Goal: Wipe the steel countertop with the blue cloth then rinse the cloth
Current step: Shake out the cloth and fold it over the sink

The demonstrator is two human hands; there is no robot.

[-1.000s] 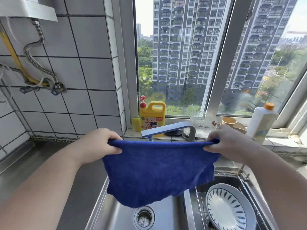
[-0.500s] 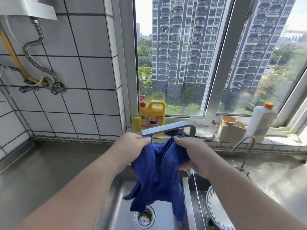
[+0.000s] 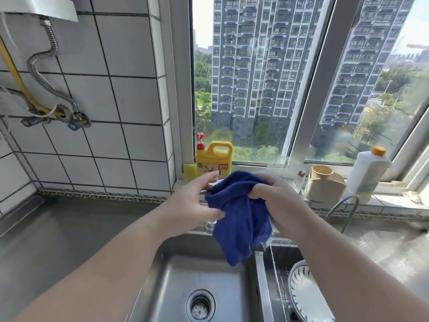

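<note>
the steel countertop (image 3: 58, 240) runs along the left and continues to the right of the double sink (image 3: 209, 275), under a tiled wall and a wide window. the left basin lies open with its drain (image 3: 200, 306) near the bottom; the right basin holds a wire rack with a blue-patterned white plate (image 3: 301, 296) leaning in it.

the blue cloth (image 3: 239, 210) hangs bunched above the divider between the basins, in front of the far rim. its long axis runs top to bottom: the gathered bulk is uppermost between the hands and a loose tail points down toward the left basin.

the right hand (image 3: 276, 201) is clenched around the cloth's upper right, fingers curled into the fabric. the left hand (image 3: 197, 201) is only half closed: the thumb and lower fingers pinch the cloth's left edge, while the upper fingers are spread and extended over the top of the bundle.

on the far sill stand a yellow detergent jug (image 3: 214, 159) with a red pump, a yellow sponge (image 3: 190, 171) at its left, a clear container (image 3: 286, 173), a beige holder (image 3: 325, 184) and a white bottle (image 3: 369, 173) with an orange cap. a thin curved tap (image 3: 343, 205) rises at the right.
</note>
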